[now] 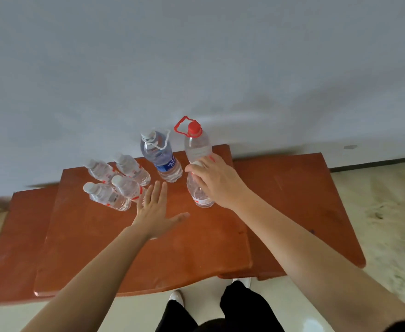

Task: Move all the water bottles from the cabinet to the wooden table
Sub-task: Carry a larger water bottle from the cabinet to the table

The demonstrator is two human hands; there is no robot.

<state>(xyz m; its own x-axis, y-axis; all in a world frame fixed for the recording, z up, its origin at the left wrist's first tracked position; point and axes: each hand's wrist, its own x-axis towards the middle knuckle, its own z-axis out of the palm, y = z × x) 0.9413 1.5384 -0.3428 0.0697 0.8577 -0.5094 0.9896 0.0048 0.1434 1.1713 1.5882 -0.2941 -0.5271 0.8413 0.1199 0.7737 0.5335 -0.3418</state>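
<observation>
A large clear bottle with a red cap and red carry loop (197, 146) stands on the reddish wooden table (149, 248). My right hand (217, 179) is wrapped around its middle. Left of it stands a large bottle with a blue label and white cap (161, 157). Several small clear bottles with white caps (119, 180) cluster at the table's far left. My left hand (157, 209) hovers flat over the table with fingers spread, empty, just right of the small bottles.
A grey wall rises right behind the table. Lower wooden benches (311, 200) of the same colour flank the table on both sides. Pale tiled floor lies to the right. My legs and white shoes (176, 295) stand at the table's near edge.
</observation>
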